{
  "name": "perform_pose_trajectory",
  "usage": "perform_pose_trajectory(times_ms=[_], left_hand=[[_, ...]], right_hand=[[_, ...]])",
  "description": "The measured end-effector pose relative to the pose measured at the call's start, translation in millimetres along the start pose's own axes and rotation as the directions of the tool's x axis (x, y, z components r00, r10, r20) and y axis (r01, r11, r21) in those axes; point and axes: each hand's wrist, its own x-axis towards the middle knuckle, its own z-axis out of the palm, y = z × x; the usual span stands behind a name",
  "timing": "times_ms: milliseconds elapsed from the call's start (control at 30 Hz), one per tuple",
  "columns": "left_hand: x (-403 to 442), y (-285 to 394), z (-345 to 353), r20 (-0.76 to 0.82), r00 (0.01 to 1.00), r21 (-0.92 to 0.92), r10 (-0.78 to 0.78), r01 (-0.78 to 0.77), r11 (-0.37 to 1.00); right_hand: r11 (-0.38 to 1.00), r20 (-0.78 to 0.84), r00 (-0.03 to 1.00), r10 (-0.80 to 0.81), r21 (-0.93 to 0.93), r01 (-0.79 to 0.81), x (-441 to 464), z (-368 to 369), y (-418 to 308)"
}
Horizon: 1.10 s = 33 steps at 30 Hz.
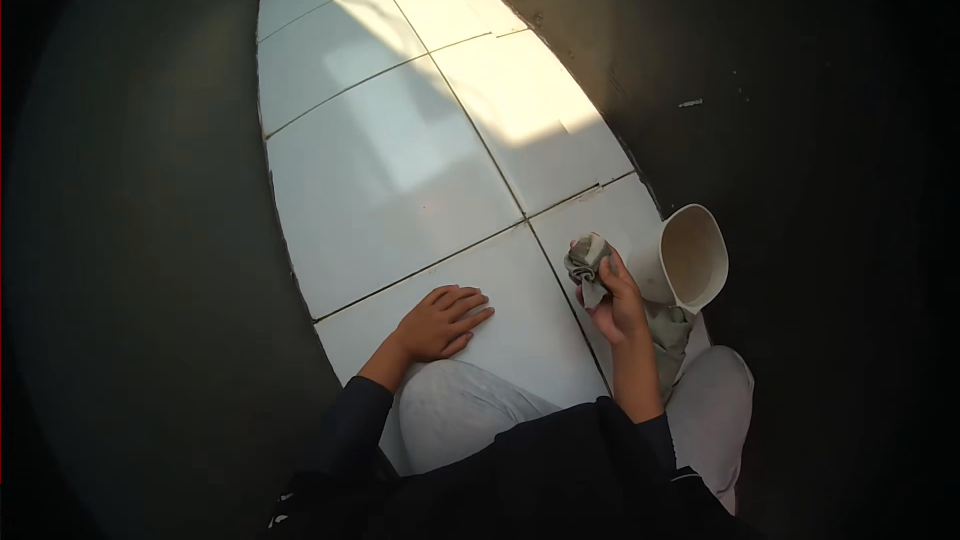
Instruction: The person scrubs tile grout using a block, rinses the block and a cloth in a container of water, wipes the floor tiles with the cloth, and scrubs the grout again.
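Right hand (pixel 620 308) is pinching a bunched cloth (pixel 586 264) beside the white container (pixel 656 265), left hand (pixel 436 324) is resting on the tiles (pixel 390 180), fingers slightly spread; step seemingly being cloth handling, next move likely calling for a steady grip.

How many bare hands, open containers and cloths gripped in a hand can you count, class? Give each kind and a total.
Bare hands: 2 (left hand, right hand)
Open containers: 1 (white container)
Cloths gripped in a hand: 1 (grey-green cloth)
Total: 4
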Motion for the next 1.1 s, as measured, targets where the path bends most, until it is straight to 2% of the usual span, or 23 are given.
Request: perform_pose_trajectory(times_ms=[100,167,233,267,333,367,433,467,533,567,600,667,700,767,800,833,933,967,1033,1067,1100], left_hand=[[-3,0,2,-0.004,1.000,0.087,0.025,-0.024,0.996],[-5,5,5,-0.006,0.999,0.155,0.038,-0.036,0.987],[-8,9,8,-0.055,0.997,0.282,-0.046,0.059,0.958],[-10,12,10,-0.060,0.997,0.294,-0.046,0.062,0.954],[-13,18,9,-0.166,0.976,0.332,-0.140,0.189,0.924],[-18,18,5,-0.176,0.975,0.331,-0.137,0.190,0.924],[-25,22,-5,-0.311,0.882,0.271,-0.353,0.438,0.857],[-24,24,-11,-0.315,0.881,0.272,-0.353,0.441,0.855],[-22,29,-29,-0.407,0.713,0.072,-0.571,0.648,0.758],[-16,30,-38,-0.441,0.671,0.040,-0.597,0.679,0.733],[-7,32,-47,-0.441,0.670,0.046,-0.597,0.681,0.731],[15,42,-61,-0.368,0.567,-0.350,-0.737,0.650,0.674],[29,54,-63,-0.376,0.561,-0.379,-0.737,0.633,0.675],[62,86,-60,-0.372,0.556,-0.520,-0.743,0.538,0.663],[77,107,-56,-0.312,0.539,-0.645,-0.783,0.485,0.591],[89,120,-44,-0.264,0.564,-0.723,-0.783,0.421,0.547],[110,140,3,-0.072,0.542,-0.938,-0.837,0.249,0.242],[112,138,18,-0.071,0.554,-0.941,-0.829,0.238,0.239],[114,136,31,-0.010,0.594,-0.796,-0.805,0.482,0.366],[116,137,32,-0.010,0.597,-0.799,-0.802,0.478,0.366],[116,137,31,-0.075,0.670,-0.760,-0.739,0.441,0.477]], right_hand=[[0.995,0.136,0.991,-0.014,0.100,0.000,-15,2,-5],[0.990,0.154,0.988,-0.030,0.141,0.008,-27,4,-15],[0.982,0.174,0.984,-0.045,0.187,0.012,-38,2,-25],[0.977,0.192,0.979,-0.066,0.211,0.025,-44,-2,-31],[0.972,0.220,0.971,-0.089,0.233,0.037,-53,-12,-43],[0.955,0.248,0.962,-0.116,0.295,0.039,-60,-15,-47],[0.926,0.330,0.932,-0.150,0.377,0.015,-70,-23,-55],[0.927,0.335,0.930,-0.151,0.375,0.015,-74,-27,-59],[0.923,0.177,0.980,-0.094,0.384,0.019,-85,-32,-64],[0.933,0.135,0.987,-0.086,0.359,0.032,-88,-32,-65],[0.931,0.138,0.987,-0.084,0.363,0.028,-87,-36,-66],[0.906,0.188,0.977,-0.099,0.424,0.011,-87,-42,-65],[0.905,0.188,0.977,-0.105,0.425,0.015,-89,-42,-66],[0.923,0.293,0.948,-0.122,0.385,0.000,-96,-42,-72],[0.923,0.293,0.947,-0.128,0.384,0.006,-99,-42,-74],[0.915,0.249,0.963,-0.101,0.403,-0.008,-101,-44,-77],[0.914,0.183,0.980,-0.083,0.405,0.001,-109,-53,-80],[0.920,0.175,0.981,-0.086,0.391,0.011,-111,-57,-79],[0.923,0.156,0.981,-0.114,0.382,0.046,-115,-65,-77],[0.924,0.173,0.978,-0.117,0.379,0.043,-116,-66,-77],[0.925,0.174,0.978,-0.119,0.378,0.045,-117,-65,-77]])
